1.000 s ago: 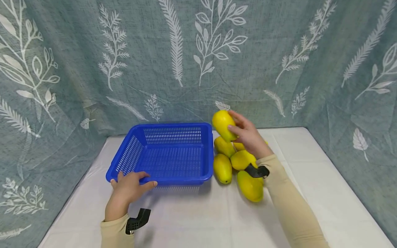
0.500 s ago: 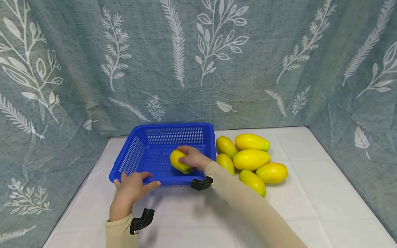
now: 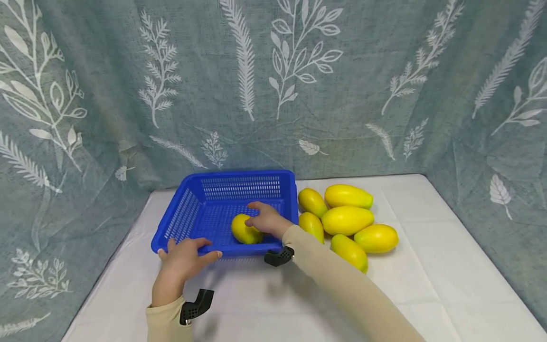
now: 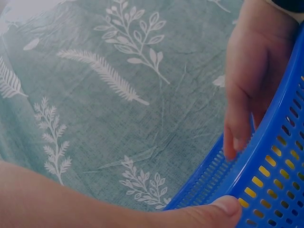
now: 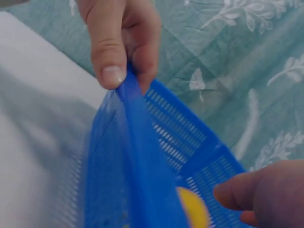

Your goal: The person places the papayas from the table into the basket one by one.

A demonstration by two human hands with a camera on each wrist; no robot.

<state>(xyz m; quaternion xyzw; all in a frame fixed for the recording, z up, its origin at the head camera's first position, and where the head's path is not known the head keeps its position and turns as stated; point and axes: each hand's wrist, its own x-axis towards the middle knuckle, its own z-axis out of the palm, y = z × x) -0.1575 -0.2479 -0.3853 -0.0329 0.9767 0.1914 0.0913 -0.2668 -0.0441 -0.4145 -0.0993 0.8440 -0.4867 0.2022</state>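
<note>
A yellow mango (image 3: 242,232) with a greenish end lies in the blue plastic basket (image 3: 239,250), near its front wall. Over it is my right hand (image 3: 270,222), thumb and fingers spread apart around its upper right side. Whether they still touch it is hard to tell. In the right wrist view the mango (image 5: 194,209) shows below my right fingers (image 5: 237,190), partly behind the rim. My left hand (image 3: 183,260) grips the basket's front rim at the left corner. Its thumb (image 4: 223,209) presses outside in the left wrist view, with fingers inside.
Several more yellow mangoes (image 3: 347,220) lie grouped on the white cloth (image 3: 427,266), right beside the basket. A grey-green curtain (image 3: 256,142) with white leaf prints hangs behind and along both sides.
My right hand has carried the mango from above the group leftward into the basket, lowered it, and spread its fingers off it. The left hand stays on the rim.
</note>
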